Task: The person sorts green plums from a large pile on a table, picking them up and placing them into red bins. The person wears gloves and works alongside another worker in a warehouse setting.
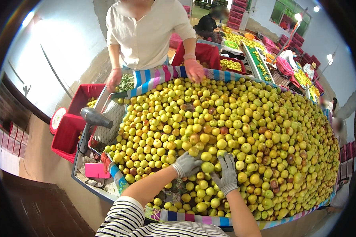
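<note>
A deep heap of round yellow-green fruit (255,130), some with reddish-brown skins, fills a large table lined with striped cloth (184,217). My left hand (187,164), in a grey knitted glove, reaches into the near part of the heap, its fingertips against fruit. Just to its right lies my right hand (226,173), gloved the same way, with thumb and fingers spread around fruit. A larger green fruit (207,167) sits between the two hands. Whether either hand grips any fruit cannot be told, as the fingers are partly among the pile.
Across the table a person (146,35) in pink gloves touches fruit at the far edge. A grey hair dryer (96,117) and a pink box (97,170) are at the left end, beside red-lined crates (68,136). Several people sit among fruit and crates farther back.
</note>
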Motion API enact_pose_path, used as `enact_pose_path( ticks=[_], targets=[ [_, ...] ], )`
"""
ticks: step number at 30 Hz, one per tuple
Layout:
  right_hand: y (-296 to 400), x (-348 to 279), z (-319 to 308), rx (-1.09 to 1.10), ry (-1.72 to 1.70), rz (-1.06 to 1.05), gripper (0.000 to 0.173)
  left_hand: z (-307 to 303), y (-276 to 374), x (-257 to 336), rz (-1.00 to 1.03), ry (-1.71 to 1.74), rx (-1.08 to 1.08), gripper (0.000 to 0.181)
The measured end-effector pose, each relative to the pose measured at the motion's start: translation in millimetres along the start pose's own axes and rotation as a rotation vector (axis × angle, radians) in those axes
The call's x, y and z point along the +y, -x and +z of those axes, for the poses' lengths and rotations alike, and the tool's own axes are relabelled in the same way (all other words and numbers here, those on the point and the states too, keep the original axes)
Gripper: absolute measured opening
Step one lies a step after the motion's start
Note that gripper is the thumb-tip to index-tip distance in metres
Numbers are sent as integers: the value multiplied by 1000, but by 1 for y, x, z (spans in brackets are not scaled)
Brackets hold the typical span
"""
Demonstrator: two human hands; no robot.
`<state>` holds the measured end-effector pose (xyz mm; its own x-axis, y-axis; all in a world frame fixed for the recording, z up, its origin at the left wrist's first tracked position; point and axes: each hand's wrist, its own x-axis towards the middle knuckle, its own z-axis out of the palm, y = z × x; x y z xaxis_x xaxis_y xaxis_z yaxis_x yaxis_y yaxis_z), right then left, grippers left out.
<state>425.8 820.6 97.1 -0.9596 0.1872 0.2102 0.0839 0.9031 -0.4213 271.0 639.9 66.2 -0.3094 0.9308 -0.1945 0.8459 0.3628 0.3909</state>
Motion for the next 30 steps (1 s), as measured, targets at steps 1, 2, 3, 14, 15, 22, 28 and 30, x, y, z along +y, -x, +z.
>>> enact_pose_path(
  ticks=[1, 2, 3, 14, 15, 22, 28, 30],
  targets=[
    [-6, 1, 2, -41, 79, 4, 71, 10, -5, -19, 106, 18, 179, 42],
    [-13, 2, 7, -36, 106, -9, 70, 6, -10, -27, 101, 55, 319, 39],
    [-20, 3, 8, -33, 71, -3, 69, 2, -13, -37, 57, 83, 300, 40],
    [-58, 17, 29, -3, -152, 60, 67, -37, -28, -115, -278, 102, 356, 51],
    [-65, 14, 31, 1, -178, 82, 64, -32, -25, -125, -233, 14, 445, 51],
    [-94, 23, 50, 124, -206, 114, 48, -3, -14, -92, -326, 15, 647, 47],
    [-84, 20, 49, 77, -121, 55, 50, 14, 44, -57, -387, 53, 532, 53],
    [-75, 18, 43, 52, -81, -2, 51, 18, 67, -46, -402, 62, 483, 53]
  ],
)
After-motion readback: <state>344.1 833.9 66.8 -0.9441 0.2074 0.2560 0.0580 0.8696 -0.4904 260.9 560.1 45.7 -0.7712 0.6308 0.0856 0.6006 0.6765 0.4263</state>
